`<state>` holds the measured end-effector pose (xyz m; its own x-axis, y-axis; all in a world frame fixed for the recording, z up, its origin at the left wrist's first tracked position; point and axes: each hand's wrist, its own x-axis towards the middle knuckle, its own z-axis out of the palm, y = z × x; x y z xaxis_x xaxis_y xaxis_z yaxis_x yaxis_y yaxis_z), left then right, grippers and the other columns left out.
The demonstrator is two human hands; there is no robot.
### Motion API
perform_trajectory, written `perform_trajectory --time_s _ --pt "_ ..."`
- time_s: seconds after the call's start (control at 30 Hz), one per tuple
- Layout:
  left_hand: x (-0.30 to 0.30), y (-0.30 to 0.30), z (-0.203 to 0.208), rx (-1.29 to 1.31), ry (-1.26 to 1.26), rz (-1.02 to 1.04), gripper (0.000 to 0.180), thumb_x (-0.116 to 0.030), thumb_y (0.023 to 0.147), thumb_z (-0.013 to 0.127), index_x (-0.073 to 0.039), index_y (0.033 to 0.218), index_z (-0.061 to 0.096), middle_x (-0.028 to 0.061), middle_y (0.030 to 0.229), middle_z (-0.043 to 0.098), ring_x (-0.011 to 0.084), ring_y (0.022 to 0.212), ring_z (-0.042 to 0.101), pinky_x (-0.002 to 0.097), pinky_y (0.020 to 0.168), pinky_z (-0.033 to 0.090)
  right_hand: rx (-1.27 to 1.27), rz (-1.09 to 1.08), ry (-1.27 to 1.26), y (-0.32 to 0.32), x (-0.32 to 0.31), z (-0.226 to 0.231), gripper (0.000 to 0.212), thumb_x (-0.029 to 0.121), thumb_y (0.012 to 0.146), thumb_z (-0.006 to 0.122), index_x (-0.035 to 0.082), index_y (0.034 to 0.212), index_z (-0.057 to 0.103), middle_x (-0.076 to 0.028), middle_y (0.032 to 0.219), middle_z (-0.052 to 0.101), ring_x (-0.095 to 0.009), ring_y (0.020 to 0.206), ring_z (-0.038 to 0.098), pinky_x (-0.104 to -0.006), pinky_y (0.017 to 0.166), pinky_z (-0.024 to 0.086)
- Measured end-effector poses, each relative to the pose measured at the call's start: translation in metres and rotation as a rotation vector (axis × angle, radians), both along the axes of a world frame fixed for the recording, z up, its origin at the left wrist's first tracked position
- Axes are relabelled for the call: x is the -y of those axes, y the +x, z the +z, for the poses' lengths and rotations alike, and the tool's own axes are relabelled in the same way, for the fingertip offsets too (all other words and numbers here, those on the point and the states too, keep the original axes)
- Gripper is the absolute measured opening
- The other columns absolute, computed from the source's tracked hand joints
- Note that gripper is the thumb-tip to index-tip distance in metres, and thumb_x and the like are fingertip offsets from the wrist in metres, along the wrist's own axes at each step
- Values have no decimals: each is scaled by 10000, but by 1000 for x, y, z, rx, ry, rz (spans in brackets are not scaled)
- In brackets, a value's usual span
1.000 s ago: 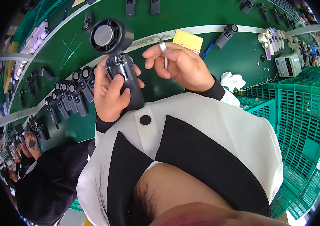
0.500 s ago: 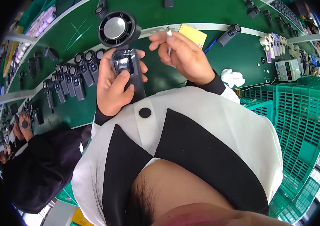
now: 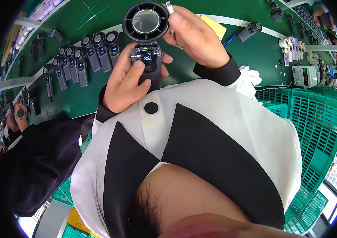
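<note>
A dark grey handheld fan (image 3: 145,21) with a round slotted head and a silver centre stands before my chest. Around its handle my left hand (image 3: 124,87) is closed, thumb on the front just below a small lit display (image 3: 147,58). Shiny clear film seems to cover the display area. To the right of the fan head, my right hand (image 3: 202,37) pinches a white cable with a metal-tipped plug (image 3: 169,8), tip pointing up. The plug is beside the fan's rim; whether those fingers touch the rim I cannot tell.
Several similar grey fans (image 3: 82,71) lie in a row at the left, and one more (image 3: 250,31) lies at the right. A yellow pad (image 3: 215,27), a blue pen, crumpled white material (image 3: 251,75), a power meter (image 3: 304,76) and green crates (image 3: 315,119) are rightward. A co-worker's sleeve (image 3: 53,154) is at the left.
The fan's display has lit up. My right hand with the cable plug has moved up and left to the fan head, and the fan sits a little higher and further right in view.
</note>
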<state>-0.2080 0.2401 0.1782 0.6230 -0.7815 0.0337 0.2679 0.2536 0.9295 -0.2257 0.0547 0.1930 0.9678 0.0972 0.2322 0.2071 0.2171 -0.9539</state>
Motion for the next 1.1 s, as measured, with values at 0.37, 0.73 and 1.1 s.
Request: perform_trajectory --time_s 0.37,0.73,1.1 --pt "-5 8 -28 -88 70 -49 322 -135 881 372 -12 1172 309 111 1061 504 163 840 524 286 697 434 217 -191 -264 3 -12 -29 412 264 863 492 -26 1147 424 -87 959 523 -117 800 489 -251 706 403" --pt "-11 18 -35 -64 -80 164 461 69 776 353 -3 1222 265 141 1051 481 192 800 518 318 688 436 -268 67 475 12 -2 -27 579 425 900 226 -49 1155 441 -130 1057 528 -127 687 402 -243 645 368" --pt "-7 19 -31 -58 -83 186 551 128 679 298 5 1215 268 163 1045 472 199 790 518 319 691 433 -297 87 470 11 -1 -27 471 299 890 256 -49 1097 496 -122 1014 557 -132 683 424 -261 647 372"
